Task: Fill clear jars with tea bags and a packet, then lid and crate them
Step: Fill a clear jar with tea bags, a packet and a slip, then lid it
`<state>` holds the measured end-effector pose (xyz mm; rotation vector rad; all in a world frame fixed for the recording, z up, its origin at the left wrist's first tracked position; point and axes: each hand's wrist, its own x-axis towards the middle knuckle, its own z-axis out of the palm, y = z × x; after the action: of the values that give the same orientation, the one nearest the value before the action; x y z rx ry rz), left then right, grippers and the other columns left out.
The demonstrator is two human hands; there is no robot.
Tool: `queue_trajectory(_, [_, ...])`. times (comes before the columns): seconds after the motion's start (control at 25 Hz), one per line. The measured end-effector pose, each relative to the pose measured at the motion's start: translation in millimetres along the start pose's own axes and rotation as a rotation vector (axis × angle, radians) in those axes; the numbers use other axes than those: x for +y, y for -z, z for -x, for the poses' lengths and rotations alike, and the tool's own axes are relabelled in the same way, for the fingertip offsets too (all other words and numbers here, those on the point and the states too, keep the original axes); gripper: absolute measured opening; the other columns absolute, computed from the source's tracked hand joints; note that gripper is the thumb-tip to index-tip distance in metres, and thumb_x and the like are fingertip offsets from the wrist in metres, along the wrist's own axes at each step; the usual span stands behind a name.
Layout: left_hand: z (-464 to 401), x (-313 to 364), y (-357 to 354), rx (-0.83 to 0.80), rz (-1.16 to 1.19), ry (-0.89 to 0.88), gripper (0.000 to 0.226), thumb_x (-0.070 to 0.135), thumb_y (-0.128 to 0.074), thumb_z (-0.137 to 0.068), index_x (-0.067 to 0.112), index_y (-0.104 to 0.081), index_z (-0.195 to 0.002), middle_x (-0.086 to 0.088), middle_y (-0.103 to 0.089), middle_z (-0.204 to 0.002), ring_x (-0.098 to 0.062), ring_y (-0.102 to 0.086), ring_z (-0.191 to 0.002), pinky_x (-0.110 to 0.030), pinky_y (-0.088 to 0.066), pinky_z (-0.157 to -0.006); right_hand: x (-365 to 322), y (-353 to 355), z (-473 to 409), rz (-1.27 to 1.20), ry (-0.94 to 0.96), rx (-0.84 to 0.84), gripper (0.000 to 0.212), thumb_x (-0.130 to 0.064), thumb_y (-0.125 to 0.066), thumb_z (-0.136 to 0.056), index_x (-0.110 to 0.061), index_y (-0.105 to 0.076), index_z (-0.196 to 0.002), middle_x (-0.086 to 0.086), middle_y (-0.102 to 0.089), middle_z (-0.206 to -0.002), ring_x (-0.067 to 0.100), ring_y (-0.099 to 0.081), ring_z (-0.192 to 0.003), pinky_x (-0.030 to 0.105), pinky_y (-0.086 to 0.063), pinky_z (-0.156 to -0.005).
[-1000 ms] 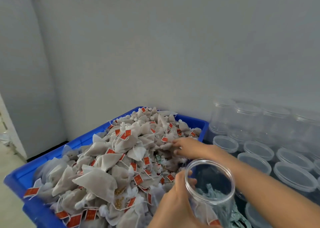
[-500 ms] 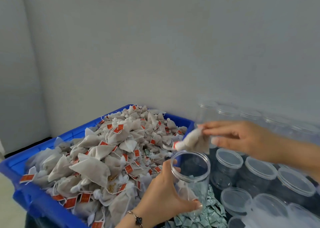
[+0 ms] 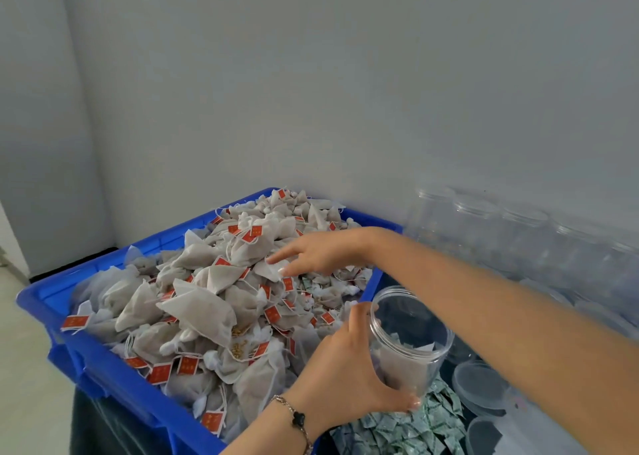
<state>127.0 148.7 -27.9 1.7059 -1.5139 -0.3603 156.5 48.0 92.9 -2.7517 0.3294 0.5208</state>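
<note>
Right hand [image 3: 320, 254] reaches with loose, empty fingers over the soft, featherlight grey mesh tea bags [image 3: 221, 302] heaped in the blue plastic crate [image 3: 114, 371], best pinched by a corner, while left hand [image 3: 349, 378] grips the slick clear plastic jar [image 3: 409, 337].

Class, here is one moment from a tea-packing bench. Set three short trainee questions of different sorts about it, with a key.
1. True or false: the left hand holds the clear plastic jar.
2. The right hand reaches over: A) the blue plastic crate of tea bags, B) the green packets, C) the empty jars?
3. Fill in: the held jar has no ____ on it.

Key: 1 true; 2 A; 3 lid.
</note>
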Motion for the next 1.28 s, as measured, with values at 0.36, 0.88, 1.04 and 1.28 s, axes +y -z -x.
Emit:
queue_trajectory(0.36, [0.0, -2.4, -4.0, -0.011, 0.118, 0.019, 0.091, 0.060, -0.081, -0.051, 0.054, -0.017, -0.115, 0.034, -0.045, -0.097, 0.028, -0.044, -0.090, 0.004, -0.038, -0.063, 11.4, 24.9, 61.3, -0.203, -0.105, 0.506, 0.022, -0.035, -0.060, -0.089, -0.017, -0.074, -0.092, 0.010, -0.068, -0.084, 0.017, -0.055, -0.067, 0.023, -0.045, -0.064])
queue_trajectory(0.88, [-1.4, -1.9, -3.2, 0.009, 0.094, 0.038, 0.098, 0.063, -0.081, -0.051, 0.039, -0.022, -0.125, 0.022, -0.053, -0.100, 0.002, -0.056, -0.088, -0.018, -0.051, -0.068, 2.1, 1.5, 104.9, -0.093, -0.315, -0.172, 0.034, -0.036, -0.053, -0.094, -0.013, -0.072, -0.080, -0.004, -0.072, -0.077, 0.007, -0.068, -0.070, 0.017, -0.055, -0.066])
queue_trajectory(1.04, [-1.8, -3.4, -4.3, 0.004, 0.125, 0.051, 0.098, 0.061, -0.081, -0.053, 0.045, -0.017, -0.125, 0.034, -0.043, -0.101, 0.005, -0.054, -0.097, -0.003, -0.041, -0.068, 4.5, 27.2, 55.8, -0.045, -0.294, 0.435, 0.026, -0.024, -0.050, -0.096, -0.011, -0.070, -0.086, 0.001, -0.072, -0.082, 0.007, -0.065, -0.060, 0.016, -0.050, -0.053])
queue_trajectory(1.28, [-4.0, -5.3, -4.3, -0.023, 0.109, 0.025, 0.109, 0.059, -0.080, -0.054, 0.046, -0.008, -0.135, 0.021, -0.056, -0.108, 0.004, -0.054, -0.102, -0.009, -0.044, -0.078, 5.0, -21.6, -19.3, 0.321, -0.157, -0.199, 0.042, -0.007, -0.047, -0.096, -0.014, -0.048, -0.137, 0.001, -0.044, -0.144, 0.019, -0.043, -0.130, 0.029, -0.036, -0.101])
